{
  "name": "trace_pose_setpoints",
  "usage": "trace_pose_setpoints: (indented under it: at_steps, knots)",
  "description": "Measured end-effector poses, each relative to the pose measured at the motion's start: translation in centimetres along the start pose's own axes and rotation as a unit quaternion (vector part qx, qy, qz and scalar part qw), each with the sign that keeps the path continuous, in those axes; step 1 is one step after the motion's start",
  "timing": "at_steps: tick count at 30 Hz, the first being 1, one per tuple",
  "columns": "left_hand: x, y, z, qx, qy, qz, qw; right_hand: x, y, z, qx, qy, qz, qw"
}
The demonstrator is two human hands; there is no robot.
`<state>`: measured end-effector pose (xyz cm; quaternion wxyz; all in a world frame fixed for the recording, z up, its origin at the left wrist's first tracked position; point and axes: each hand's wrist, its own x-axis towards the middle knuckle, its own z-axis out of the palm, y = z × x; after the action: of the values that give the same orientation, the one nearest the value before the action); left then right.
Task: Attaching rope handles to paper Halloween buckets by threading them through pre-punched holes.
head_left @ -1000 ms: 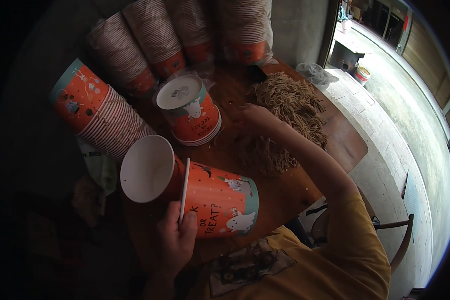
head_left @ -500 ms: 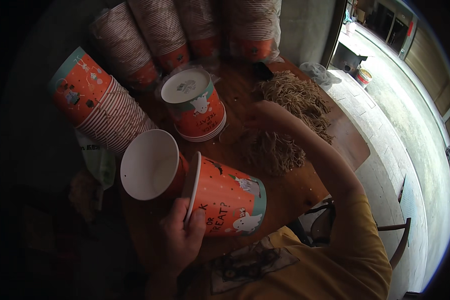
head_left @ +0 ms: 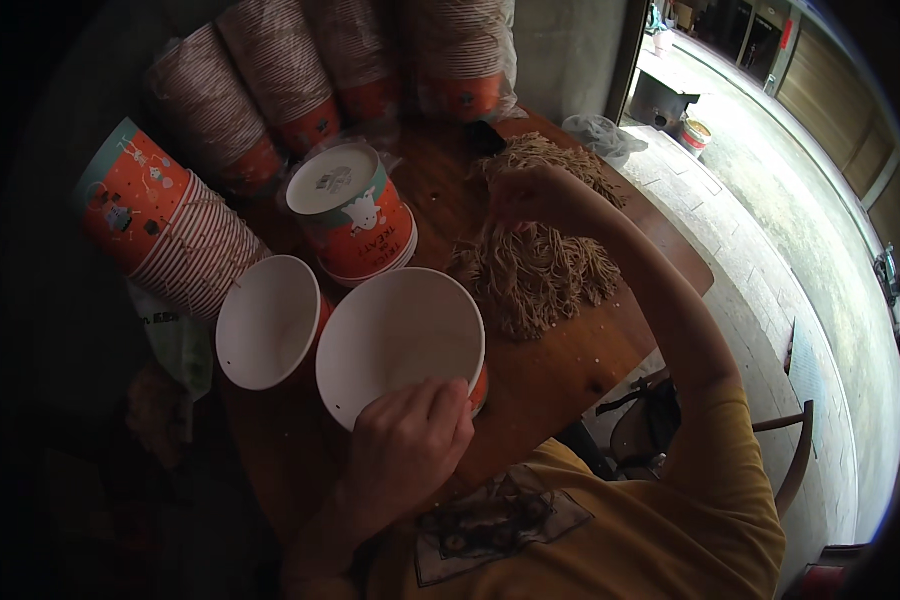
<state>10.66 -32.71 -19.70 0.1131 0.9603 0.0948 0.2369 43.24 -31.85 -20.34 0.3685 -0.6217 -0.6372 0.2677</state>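
A white-lined orange paper bucket [head_left: 400, 320] stands in front of me, its mouth turned up toward me and nothing visible inside. My left hand [head_left: 415, 430] has its fingers closed over the near rim. At the pile of beige twisted cords [head_left: 555, 285], my right hand [head_left: 530, 195] is closed, fingertips down, on what looks like a cord handle; the fingertips are dim. Just left of the held bucket is a second paper bucket [head_left: 268, 325], tilted with its mouth toward me. Behind them a small upside-down stack of buckets [head_left: 355, 225] shows a white base on top.
A long leaning stack of nested buckets [head_left: 160, 225] lies at left. Several plastic-wrapped stacks [head_left: 280, 75] stand along the back. A dark object [head_left: 485, 138] and a clear plastic bag [head_left: 602, 138] lie beyond the cords on the wooden table [head_left: 570, 375]. A chair [head_left: 795, 460] stands at right.
The held bucket has turned from lying sideways to mouth up, and my left hand now grips its near rim. My right hand has moved from beside the cord pile to over it.
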Motion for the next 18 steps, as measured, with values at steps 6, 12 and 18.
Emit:
trace_pose_setpoints:
  at_steps: [6, 12, 18]
  knots:
    - [2.9, 0.7, -1.2, -0.107, -0.013, -0.024, 0.994, -4.3, 2.3, 0.6, 0.040, 0.051, -0.026, 0.998]
    - [14.0, -5.0, 3.3, -0.188, -0.005, -0.069, 0.980, -5.5, 2.6, 1.3, 0.135, 0.053, 0.040, 0.989]
    - [18.6, -7.0, 6.8, -0.377, -0.208, -0.197, 0.881, -5.8, 2.5, 1.1, 0.219, 0.096, 0.061, 0.969]
